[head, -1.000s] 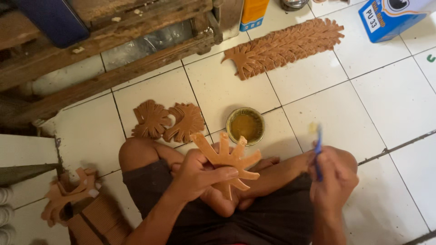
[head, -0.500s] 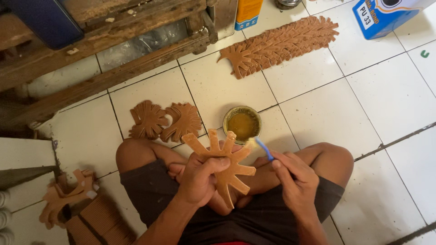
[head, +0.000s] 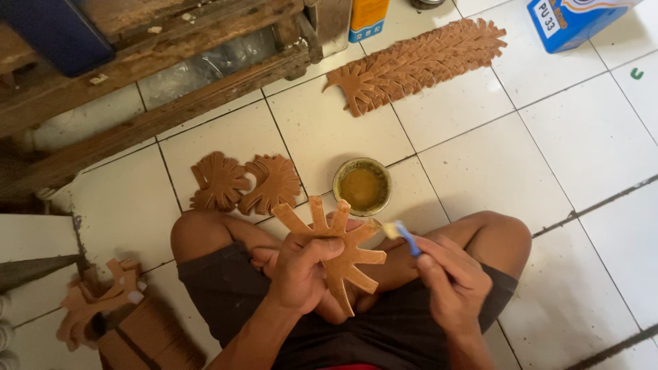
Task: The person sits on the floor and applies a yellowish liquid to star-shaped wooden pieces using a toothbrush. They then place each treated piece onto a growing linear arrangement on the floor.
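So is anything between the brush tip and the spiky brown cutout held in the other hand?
Nothing visible. The right hand holds the blue-handled brush with its tip right at the edge of the cutout, which the left hand grips. The glue tin sits behind them on the floor.

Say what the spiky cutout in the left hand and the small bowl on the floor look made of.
Spiky cutout: probably thin wood or fibreboard, matt brown, flat with stiff cut edges. Small bowl: seemingly metal, with a dull, worn rim, holding a yellowish-brown liquid, perhaps glue.
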{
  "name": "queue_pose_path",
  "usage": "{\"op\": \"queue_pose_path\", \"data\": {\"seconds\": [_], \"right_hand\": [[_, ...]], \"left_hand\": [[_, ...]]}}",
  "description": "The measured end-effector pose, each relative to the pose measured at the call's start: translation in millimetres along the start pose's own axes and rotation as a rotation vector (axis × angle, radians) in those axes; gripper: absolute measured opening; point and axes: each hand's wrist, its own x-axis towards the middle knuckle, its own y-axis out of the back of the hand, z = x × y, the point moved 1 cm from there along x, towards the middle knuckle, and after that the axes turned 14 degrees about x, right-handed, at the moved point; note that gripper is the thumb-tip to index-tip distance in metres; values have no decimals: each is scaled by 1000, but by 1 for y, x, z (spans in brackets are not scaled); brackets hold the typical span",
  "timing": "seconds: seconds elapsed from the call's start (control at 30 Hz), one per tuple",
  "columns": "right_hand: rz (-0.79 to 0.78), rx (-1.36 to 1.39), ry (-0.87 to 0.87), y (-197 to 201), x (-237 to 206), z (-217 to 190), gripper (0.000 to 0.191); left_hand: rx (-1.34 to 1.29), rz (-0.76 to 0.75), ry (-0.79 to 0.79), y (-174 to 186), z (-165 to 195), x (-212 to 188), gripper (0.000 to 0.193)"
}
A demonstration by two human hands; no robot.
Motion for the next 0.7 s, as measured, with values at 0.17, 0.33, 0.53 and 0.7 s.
{"op": "queue_pose_path", "data": {"seconds": [0.17, 0.33, 0.53, 0.7], "right_hand": [[60, -62, -128, 1, 9, 24, 18], [436, 462, -214, 21, 11, 37, 24], [164, 157, -84, 16, -9, 19, 22], [23, 80, -106, -4, -3, 6, 23]], "left_hand": [[-35, -21, -31, 3, 0, -4, 39], [-59, 55, -155, 2, 4, -4, 34], [45, 100, -260, -20, 9, -4, 30], [94, 155, -289, -32, 11, -4, 36]]}}
